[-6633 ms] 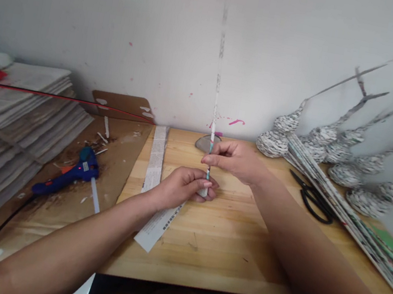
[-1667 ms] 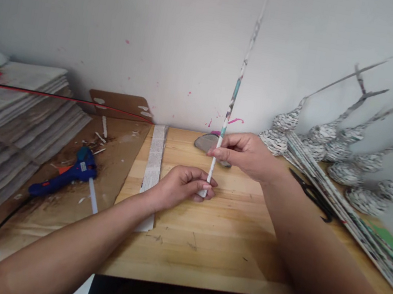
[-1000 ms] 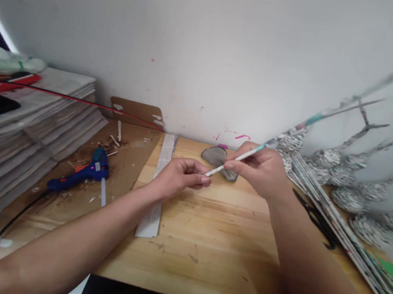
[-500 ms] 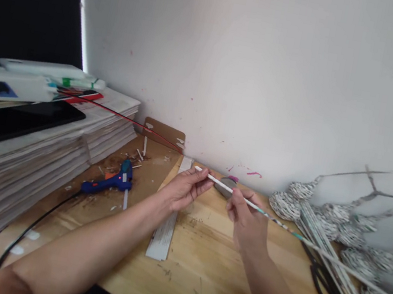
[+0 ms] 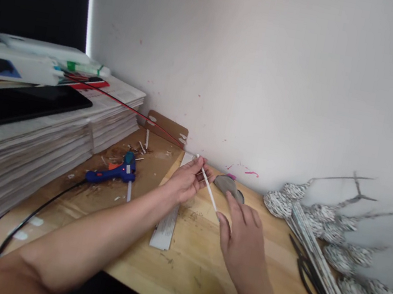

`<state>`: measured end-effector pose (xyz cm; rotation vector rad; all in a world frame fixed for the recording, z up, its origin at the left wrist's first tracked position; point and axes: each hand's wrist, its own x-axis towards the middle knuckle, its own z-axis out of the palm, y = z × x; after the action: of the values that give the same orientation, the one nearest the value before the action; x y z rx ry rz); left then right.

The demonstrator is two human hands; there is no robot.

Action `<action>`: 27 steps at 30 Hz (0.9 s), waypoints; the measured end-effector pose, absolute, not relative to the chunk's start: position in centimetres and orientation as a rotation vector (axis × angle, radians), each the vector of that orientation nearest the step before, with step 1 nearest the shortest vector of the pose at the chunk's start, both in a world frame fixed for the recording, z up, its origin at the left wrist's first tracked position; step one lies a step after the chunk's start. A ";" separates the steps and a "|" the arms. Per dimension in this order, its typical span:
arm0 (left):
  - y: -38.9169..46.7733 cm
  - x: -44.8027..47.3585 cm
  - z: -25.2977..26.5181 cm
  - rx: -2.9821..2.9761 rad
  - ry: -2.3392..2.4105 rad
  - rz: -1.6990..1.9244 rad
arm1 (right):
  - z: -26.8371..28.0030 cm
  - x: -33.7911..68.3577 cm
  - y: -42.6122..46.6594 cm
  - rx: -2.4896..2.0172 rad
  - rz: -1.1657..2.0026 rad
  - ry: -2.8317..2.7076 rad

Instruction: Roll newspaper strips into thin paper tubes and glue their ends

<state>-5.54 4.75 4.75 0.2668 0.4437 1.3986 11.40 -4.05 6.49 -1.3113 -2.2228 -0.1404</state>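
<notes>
My left hand (image 5: 190,181) pinches a thin white rolled-paper stick (image 5: 210,191) near its upper end, and the tip shows just above the fingertips. The stick slants down toward my right hand (image 5: 244,231), whose thumb lies against it. The index finger of that hand is stretched out above the thumb, and the stick's lower part is hidden behind the hand. Beneath my left hand a stack of pale paper strips (image 5: 164,230) lies on the wooden table (image 5: 193,273). Just past my right fingers is a grey object (image 5: 226,183), partly covered.
At left a blue glue gun (image 5: 111,174) rests on a brown board (image 5: 152,169) with white scraps. Beside it, a tall paper stack (image 5: 67,144) bears a phone (image 5: 25,104) and a power strip (image 5: 16,65). Black scissors (image 5: 306,275), paper sticks (image 5: 322,275) and woven paper pieces (image 5: 278,202) lie right.
The stick has swung from pointing rightward to slanting down toward me. My right hand has moved lower and nearer, its index finger now extended. My left hand keeps its pinch.
</notes>
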 end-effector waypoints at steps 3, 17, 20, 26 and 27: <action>4.6 -5.3 5.1 0.220 0.421 1.415 | 5.5 10.7 -3.1 -1.382 0.016 -2.294; 4.6 -5.7 6.0 0.149 0.273 1.396 | 5.2 9.3 -1.8 -1.260 1.696 -1.568; 4.6 -5.7 6.1 0.169 0.267 1.404 | 5.3 9.4 -1.6 -1.156 1.990 -1.419; 5.0 -5.9 6.0 0.133 0.376 1.453 | 5.3 8.1 -2.5 -1.345 0.914 -1.918; 5.0 -6.1 6.1 0.127 0.373 1.442 | 5.3 7.9 -2.5 -1.343 0.925 -1.924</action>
<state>-6.05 5.01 6.06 0.1270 0.3731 1.4417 7.92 -2.51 5.28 -1.3427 -1.9242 0.9254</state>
